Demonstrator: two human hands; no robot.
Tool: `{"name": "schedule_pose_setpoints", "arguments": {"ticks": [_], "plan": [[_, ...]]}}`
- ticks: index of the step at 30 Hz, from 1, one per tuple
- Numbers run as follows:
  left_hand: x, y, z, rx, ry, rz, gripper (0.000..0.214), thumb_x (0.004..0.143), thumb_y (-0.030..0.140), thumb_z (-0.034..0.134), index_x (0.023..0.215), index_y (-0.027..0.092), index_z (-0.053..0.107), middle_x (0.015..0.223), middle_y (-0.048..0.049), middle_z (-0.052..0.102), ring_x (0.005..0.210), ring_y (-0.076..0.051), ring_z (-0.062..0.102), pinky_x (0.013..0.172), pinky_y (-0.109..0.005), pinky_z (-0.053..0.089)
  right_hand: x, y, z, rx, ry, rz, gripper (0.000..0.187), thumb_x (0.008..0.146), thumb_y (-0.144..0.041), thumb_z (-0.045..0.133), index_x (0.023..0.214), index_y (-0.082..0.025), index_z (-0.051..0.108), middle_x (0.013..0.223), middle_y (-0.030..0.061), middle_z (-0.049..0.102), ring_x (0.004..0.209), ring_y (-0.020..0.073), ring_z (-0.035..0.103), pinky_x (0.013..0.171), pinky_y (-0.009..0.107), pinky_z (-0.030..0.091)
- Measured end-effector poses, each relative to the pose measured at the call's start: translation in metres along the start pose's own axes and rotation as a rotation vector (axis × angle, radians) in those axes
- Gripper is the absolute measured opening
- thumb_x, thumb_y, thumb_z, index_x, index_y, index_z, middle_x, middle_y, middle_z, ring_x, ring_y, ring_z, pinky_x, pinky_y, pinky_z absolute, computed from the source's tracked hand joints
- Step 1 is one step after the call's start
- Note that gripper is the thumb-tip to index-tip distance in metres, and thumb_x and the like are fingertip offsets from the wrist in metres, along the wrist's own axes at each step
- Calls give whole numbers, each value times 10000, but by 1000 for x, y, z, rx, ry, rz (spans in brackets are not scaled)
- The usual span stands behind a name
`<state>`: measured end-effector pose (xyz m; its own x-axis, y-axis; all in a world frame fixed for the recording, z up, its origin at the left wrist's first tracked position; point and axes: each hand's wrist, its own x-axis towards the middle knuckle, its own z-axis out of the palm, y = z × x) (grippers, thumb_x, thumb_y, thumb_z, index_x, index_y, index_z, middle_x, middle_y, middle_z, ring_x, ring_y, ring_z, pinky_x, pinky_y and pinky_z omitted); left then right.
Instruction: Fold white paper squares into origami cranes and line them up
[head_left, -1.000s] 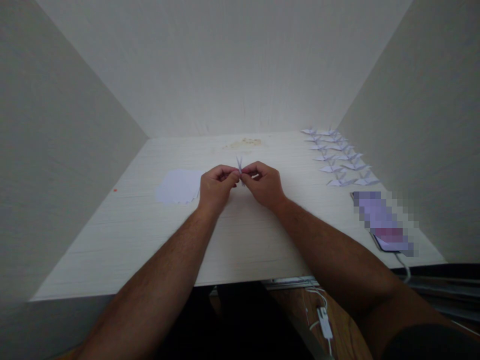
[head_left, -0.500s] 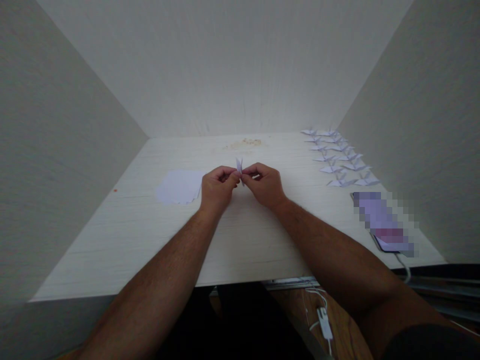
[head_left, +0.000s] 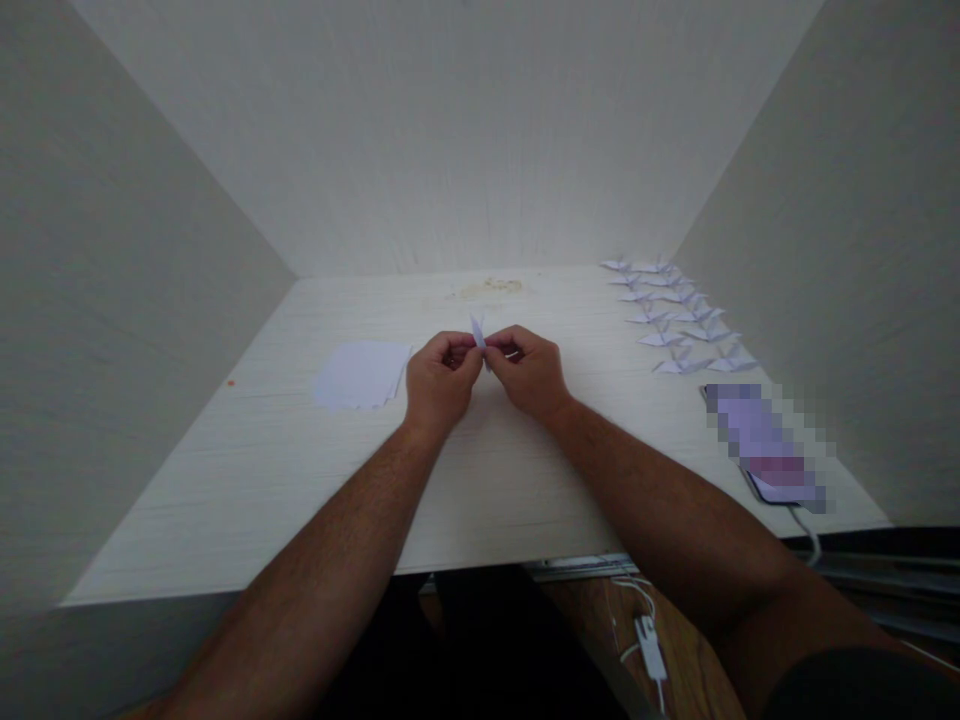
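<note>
The grip of the left hand [head_left: 442, 378] is a pinch, thumb and finger pressed on a small, thin, white folded paper [head_left: 477, 331]. The right hand [head_left: 526, 368] pinches the same paper from the other side, so the fingertips of both hands almost meet. The paper is in the middle, over the white, wood-streaked worktop [head_left: 487, 480]; I cannot tell if it touches it. It is long and narrow. Its long way runs from near the person to the back wall, leaning a little to the left at the far end. Two sharp tips point up and away, a bit apart like a V, and a small end pokes out below the fingers. Just beside the left hand lies a loose pile of flat white paper sheets [head_left: 357, 375]. Well off to the right, little white folded paper birds [head_left: 660, 319] sit in two rows. Nearer the person is a flat phone with a dark edge and a blurred screen [head_left: 761, 440].
</note>
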<state>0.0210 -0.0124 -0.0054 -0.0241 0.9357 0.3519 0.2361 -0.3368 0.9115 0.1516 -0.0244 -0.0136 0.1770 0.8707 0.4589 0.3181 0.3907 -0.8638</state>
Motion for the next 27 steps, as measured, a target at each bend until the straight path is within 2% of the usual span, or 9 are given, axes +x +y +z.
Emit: {"name": "schedule_pose_setpoints", "arguments": {"ticks": [3, 8, 15, 20, 27], "plan": [[0, -2, 0, -10, 12, -15, 116, 731, 245, 695, 832, 191, 677, 752, -24, 698, 636, -123, 620, 602, -250, 491, 0, -1, 0, -16, 19, 20, 59, 771, -238, 650, 811, -196, 655, 731, -1, 697, 651, 119, 640, 606, 254, 517], [1, -2, 0, 13, -2, -13, 63, 749, 219, 651, 810, 203, 657, 735, -6, 685, 598, -109, 589, 570, -241, 464, 0, -4, -1, -35, -19, 51, 66, 773, -254, 644, 747, -194, 640, 704, 3, 691, 629, 123, 633, 612, 266, 516], [2, 0, 1, -31, -41, -39, 29, 751, 191, 619, 777, 204, 617, 672, 17, 639, 564, -103, 567, 554, -237, 452, 0, -1, 1, -72, -13, 16, 48, 782, -232, 600, 755, -195, 614, 724, 3, 682, 631, 117, 615, 602, 254, 502], [4, -5, 2, -82, -68, -78, 53, 745, 228, 638, 788, 202, 621, 705, 6, 643, 584, -110, 573, 580, -251, 461, 0, 0, 1, -80, -3, 12, 42, 794, -223, 568, 764, -199, 586, 719, -8, 665, 609, 107, 591, 579, 242, 487], [5, -8, -1, -26, -26, -72, 45, 726, 218, 658, 768, 202, 658, 708, -2, 661, 610, -123, 569, 600, -262, 448, 0, 0, 0, -66, -42, 21, 42, 796, -230, 580, 769, -201, 593, 721, -6, 664, 622, 114, 600, 587, 247, 489]]}}
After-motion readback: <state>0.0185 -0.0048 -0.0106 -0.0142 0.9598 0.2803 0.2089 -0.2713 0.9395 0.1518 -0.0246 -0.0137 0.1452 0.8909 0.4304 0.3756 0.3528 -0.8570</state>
